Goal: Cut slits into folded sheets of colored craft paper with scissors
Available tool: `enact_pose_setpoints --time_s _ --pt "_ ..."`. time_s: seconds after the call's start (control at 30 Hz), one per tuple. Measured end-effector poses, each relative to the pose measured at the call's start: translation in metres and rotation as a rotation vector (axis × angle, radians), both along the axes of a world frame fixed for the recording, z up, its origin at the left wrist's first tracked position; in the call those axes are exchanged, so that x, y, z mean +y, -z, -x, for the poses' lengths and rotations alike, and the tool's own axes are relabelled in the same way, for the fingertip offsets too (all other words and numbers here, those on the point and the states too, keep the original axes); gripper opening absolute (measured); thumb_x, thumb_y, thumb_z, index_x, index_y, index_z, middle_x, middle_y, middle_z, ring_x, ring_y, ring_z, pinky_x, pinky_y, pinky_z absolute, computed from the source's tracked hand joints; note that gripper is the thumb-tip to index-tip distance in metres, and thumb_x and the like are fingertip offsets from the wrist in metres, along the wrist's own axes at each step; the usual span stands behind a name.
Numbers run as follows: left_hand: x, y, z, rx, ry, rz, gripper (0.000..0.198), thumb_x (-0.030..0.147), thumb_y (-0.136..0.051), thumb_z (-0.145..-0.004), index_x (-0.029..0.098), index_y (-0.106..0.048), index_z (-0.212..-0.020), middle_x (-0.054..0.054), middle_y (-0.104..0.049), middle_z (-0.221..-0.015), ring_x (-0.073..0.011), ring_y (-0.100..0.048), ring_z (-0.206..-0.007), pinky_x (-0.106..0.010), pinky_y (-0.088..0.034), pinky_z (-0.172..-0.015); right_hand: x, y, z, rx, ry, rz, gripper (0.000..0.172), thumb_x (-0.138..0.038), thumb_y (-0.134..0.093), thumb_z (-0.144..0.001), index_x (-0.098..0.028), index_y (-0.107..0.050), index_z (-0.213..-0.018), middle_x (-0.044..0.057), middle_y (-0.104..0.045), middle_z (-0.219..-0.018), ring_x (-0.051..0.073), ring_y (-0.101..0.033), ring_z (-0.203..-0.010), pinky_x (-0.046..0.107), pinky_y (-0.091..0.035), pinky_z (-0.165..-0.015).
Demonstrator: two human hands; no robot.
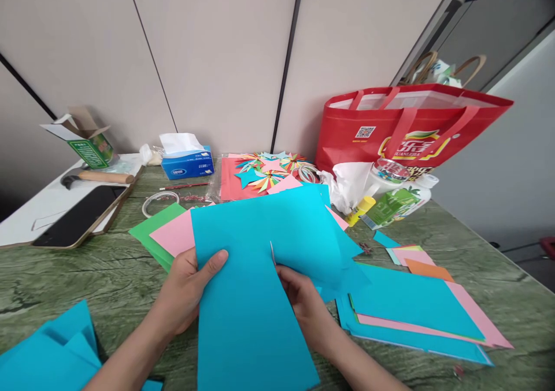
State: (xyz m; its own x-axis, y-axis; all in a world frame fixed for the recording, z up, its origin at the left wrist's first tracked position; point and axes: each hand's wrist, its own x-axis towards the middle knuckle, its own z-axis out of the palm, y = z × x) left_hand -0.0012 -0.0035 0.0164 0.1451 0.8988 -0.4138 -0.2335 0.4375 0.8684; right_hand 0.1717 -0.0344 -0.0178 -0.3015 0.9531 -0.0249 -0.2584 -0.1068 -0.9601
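Note:
A large sheet of blue paper [243, 316] is held up in front of me, slit from its lower edge to about its middle. My left hand [186, 290] grips its left edge, thumb on top and fingers behind. My right hand [306, 304] is closed at the slit, partly under the raised right flap. Between the cut edges a thin blade of scissors [273, 253] shows; the handles are hidden by the hand and paper. Green paper [150, 229] and pink paper [176, 233] lie behind the sheet's left side.
Blue sheets [416, 298] lie stacked at right, folded blue paper [52, 350] at front left. Behind stand a tissue box [188, 164], paper stars [269, 174], a glue stick [361, 210] and a red bag [359, 131]. A phone [80, 217] and hammer [99, 176] lie left.

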Motion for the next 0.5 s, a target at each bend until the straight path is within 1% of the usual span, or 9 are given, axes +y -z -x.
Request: enact_pose_setpoints --time_s 0.1,0.3,0.4,0.5 --pt "0.000 0.001 0.000 0.004 0.007 -0.013 0.027 0.032 -0.067 -0.067 0.018 -0.063 -0.090 -0.006 -0.073 -0.087 -0.0281 -0.067 -0.076 -0.041 -0.056 -0.065 0.000 0.002 0.001 0.000 0.014 -0.008 0.042 -0.041 -0.070 -0.063 -0.020 -0.063 -0.099 0.007 -0.065 -0.102 0.026 -0.060 -0.091 0.040 -0.049 -0.080" --pt "0.000 0.008 0.004 0.106 0.008 -0.121 0.023 0.033 -0.066 -0.066 0.020 -0.066 -0.085 -0.005 -0.073 -0.088 -0.0281 -0.067 -0.074 -0.040 -0.057 -0.062 0.000 0.003 0.001 0.022 0.020 0.013 0.039 -0.042 -0.067 -0.066 -0.022 -0.063 -0.099 0.005 -0.065 -0.103 0.025 -0.060 -0.091 0.039 -0.049 -0.082" --pt "0.000 0.010 0.005 0.102 0.033 -0.140 0.023 0.033 -0.065 -0.068 0.021 -0.065 -0.088 -0.004 -0.072 -0.091 -0.0275 -0.067 -0.076 -0.040 -0.057 -0.063 0.000 0.003 0.000 0.020 0.019 0.019 0.040 -0.043 -0.066 -0.066 -0.023 -0.062 -0.100 0.004 -0.065 -0.104 0.026 -0.060 -0.094 0.039 -0.049 -0.083" --pt "0.001 0.010 0.006 0.090 0.043 -0.135 0.025 0.034 -0.064 -0.069 0.020 -0.064 -0.090 -0.004 -0.072 -0.091 -0.0270 -0.067 -0.076 -0.039 -0.057 -0.062 -0.001 0.001 0.001 0.022 0.019 0.012 0.039 -0.044 -0.065 -0.065 -0.022 -0.063 -0.098 0.004 -0.066 -0.102 0.026 -0.060 -0.093 0.039 -0.049 -0.083"
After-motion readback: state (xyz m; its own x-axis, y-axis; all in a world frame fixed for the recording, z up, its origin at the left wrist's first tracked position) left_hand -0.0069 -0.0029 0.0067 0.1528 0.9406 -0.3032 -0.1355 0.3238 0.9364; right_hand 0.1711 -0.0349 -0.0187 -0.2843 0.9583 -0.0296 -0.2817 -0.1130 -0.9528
